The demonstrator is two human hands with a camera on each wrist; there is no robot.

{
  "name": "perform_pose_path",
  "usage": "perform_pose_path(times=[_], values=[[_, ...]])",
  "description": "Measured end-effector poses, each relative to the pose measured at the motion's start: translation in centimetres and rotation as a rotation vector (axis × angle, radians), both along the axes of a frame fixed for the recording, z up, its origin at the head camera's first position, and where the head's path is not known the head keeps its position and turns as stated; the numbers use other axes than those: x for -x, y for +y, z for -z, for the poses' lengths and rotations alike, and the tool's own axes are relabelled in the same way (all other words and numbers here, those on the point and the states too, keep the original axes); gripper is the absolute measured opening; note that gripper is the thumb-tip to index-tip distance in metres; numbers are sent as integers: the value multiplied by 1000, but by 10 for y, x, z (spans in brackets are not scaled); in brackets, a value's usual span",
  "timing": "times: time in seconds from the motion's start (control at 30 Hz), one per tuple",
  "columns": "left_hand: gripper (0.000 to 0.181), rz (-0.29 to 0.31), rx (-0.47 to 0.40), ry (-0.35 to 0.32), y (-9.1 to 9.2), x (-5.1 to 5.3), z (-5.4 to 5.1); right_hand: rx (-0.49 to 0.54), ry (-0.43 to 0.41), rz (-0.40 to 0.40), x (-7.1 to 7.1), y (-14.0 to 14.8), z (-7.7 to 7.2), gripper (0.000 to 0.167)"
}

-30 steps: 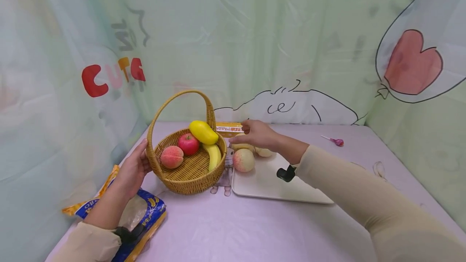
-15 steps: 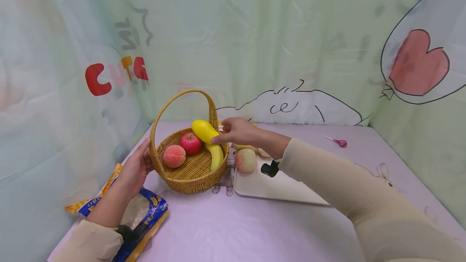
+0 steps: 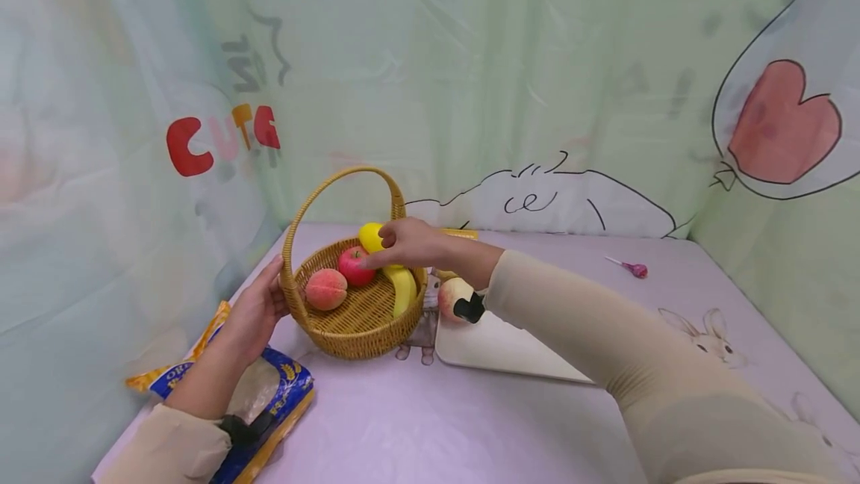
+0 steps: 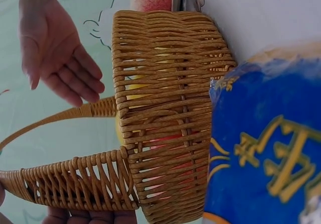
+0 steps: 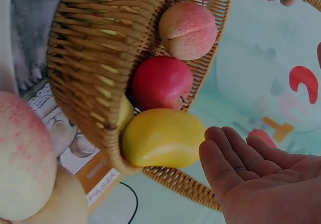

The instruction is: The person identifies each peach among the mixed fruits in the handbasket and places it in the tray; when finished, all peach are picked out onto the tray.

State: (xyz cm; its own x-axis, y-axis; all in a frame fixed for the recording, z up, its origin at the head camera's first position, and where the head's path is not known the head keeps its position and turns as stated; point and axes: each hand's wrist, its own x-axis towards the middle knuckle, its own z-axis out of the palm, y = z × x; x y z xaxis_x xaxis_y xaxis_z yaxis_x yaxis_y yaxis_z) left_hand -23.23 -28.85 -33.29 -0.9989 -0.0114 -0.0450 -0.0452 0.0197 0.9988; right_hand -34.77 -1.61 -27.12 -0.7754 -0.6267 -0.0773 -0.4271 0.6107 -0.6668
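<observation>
A wicker basket (image 3: 363, 338) with an arched handle stands left of the middle of the table. My left hand (image 3: 258, 312) grips its handle near the left base; in the left wrist view the fingers show behind the wicker. Inside lie a peach (image 3: 326, 290), a red apple (image 3: 354, 267), a yellow mango (image 5: 163, 137) and a banana (image 3: 402, 291). My right hand (image 3: 419, 243) hovers over the basket's far right side, palm visible in the right wrist view. Its fingers are extended beside the mango and hold nothing. In the head view it partly covers the mango.
Right of the basket a white tray (image 3: 510, 349) bears another peach (image 3: 452, 299) and more fruit, mostly behind my right arm. A pasta box (image 5: 95, 176) lies behind it. A blue bag (image 3: 285, 376) lies under my left forearm. A lollipop (image 3: 634, 269) lies at the right.
My right hand has moved left from above the tray to over the basket, beside the mango. My left hand stays on the handle, and the fruit in the basket looks unmoved.
</observation>
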Motion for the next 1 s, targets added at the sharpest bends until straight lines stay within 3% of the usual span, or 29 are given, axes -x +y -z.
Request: perform_pose_path(times=[0.37, 0.7, 1.0], values=[[51, -12, 12, -16, -4, -3, -1, -50, 66, -118, 2, -49, -3, 87], [49, -8, -4, -12, -4, -4, 4, -109, 61, -116, 3, -77, 14, 75], [56, -18, 1, -19, 0, 2, 0, -166, 96, -98, 14, -93, 24, 59]])
